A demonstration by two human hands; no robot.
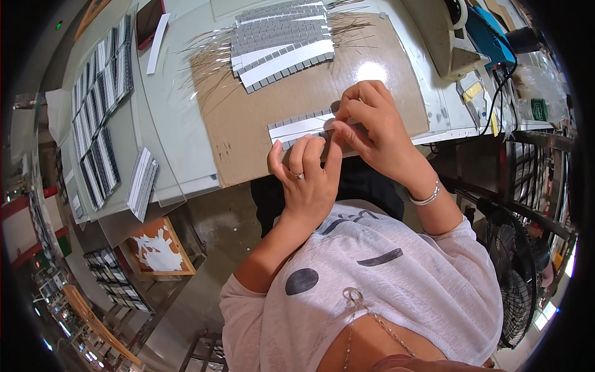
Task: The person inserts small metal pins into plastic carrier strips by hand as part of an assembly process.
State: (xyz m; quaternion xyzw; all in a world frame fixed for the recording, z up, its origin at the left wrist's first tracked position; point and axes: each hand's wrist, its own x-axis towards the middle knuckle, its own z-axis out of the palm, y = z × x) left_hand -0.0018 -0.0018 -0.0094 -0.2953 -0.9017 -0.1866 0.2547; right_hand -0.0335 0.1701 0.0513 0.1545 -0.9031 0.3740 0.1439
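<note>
A white strip edged with small grey tiles lies near the front edge of a brown board. My left hand has its bent fingertips pressed along the strip's near edge, with a ring on one finger. At the right end of the strip, my right hand is closed in a pinch, thumb and forefinger together. What sits between those two tips is too small and covered to make out. Farther back on the board rests a stack of similar grey-tiled strips, with thin brown strands fanning out at both sides.
Striped strips in rows lie on the table's left, with a smaller bundle at its edge. A dark red-edged phone and a loose white strip are nearby. A beige machine stands at back right; a black fan is beside me.
</note>
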